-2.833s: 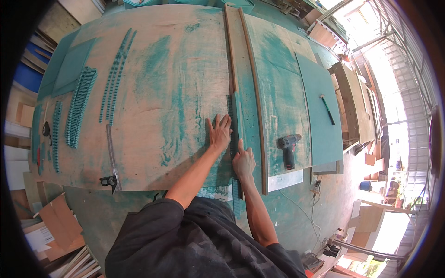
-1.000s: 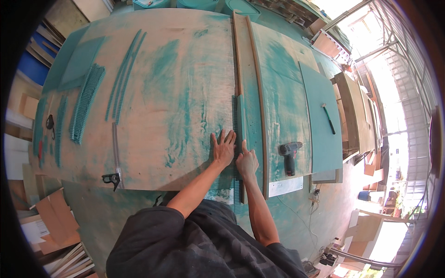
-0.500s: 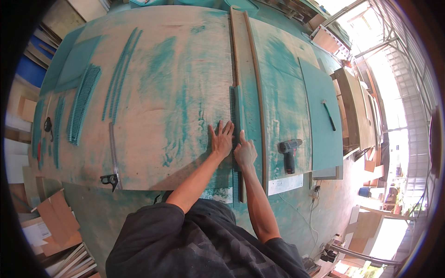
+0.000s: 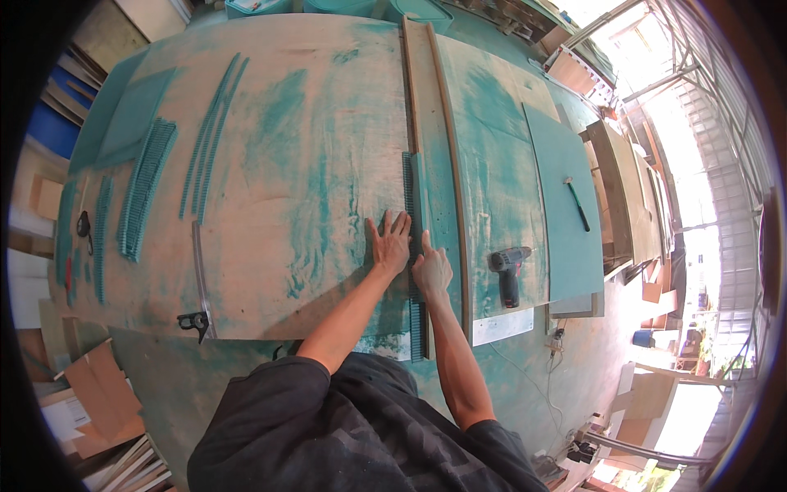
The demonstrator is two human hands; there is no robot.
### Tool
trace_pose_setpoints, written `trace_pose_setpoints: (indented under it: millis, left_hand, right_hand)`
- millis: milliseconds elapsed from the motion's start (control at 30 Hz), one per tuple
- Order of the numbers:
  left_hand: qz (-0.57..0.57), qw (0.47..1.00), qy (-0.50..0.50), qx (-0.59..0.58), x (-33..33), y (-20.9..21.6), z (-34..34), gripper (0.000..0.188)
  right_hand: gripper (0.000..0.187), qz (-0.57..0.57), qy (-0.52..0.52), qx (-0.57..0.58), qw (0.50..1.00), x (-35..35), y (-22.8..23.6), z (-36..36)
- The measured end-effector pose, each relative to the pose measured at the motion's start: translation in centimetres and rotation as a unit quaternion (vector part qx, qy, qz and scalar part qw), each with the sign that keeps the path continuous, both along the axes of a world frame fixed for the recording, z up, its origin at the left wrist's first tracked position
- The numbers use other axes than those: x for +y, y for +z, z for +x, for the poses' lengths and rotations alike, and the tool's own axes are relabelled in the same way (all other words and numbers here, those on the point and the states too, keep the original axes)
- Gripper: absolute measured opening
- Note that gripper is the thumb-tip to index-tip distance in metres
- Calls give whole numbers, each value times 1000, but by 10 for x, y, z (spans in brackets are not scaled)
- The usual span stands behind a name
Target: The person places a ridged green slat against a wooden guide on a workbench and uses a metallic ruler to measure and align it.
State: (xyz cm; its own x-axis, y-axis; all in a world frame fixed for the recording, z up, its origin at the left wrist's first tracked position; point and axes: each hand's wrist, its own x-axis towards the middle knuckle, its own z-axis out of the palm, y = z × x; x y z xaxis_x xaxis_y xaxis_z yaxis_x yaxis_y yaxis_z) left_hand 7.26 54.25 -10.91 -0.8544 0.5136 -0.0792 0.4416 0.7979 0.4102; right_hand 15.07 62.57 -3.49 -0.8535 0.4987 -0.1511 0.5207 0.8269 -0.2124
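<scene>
My left hand [image 4: 391, 246] lies flat on the stained work board [image 4: 270, 189], fingers spread, beside a teal strip with a notched edge [image 4: 408, 184]. Just right of it, my right hand [image 4: 432, 271] rests on the strip. Its index finger is stretched forward along the strip and the other fingers are bent. Nothing held shows in either hand. The strip runs along the left side of a long wooden channel with raised rails [image 4: 453, 172]. My hands hide its middle part, and a notched length [image 4: 416, 328] shows again toward the near edge.
To the right lie a cordless drill [image 4: 509, 271] and a hammer [image 4: 578, 205] on a teal sheet [image 4: 557, 254]. At left are a combination square [image 4: 195, 321], stacked notched strips [image 4: 149, 189], thin strips [image 4: 215, 139] and a black-handled tool [image 4: 84, 223]. A cable [image 4: 529, 377] trails below.
The whole view has shifted very slightly. Both hands keep practically the same place and pose on the board and strip.
</scene>
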Motion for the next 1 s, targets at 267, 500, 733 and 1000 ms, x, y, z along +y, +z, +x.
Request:
trace_pose_setpoints:
  millis: [267, 500, 733, 1000]
  left_hand:
    - [16, 1000, 13, 23, -1, -11, 0, 59]
    - [29, 999, 28, 27, 5, -15, -10, 59]
    - [42, 997, 44, 37, 7, -14, -24, 58]
    - [59, 998, -2, 23, -14, -8, 26, 57]
  right_hand:
    - [70, -2, 5, -27, 1000, -10, 5, 26]
    - [68, 2, 5, -6, 1000, -7, 0, 14]
    - [68, 4, -2, -12, 1000, -5, 3, -3]
    - [68, 2, -8, -12, 1000, -2, 0, -3]
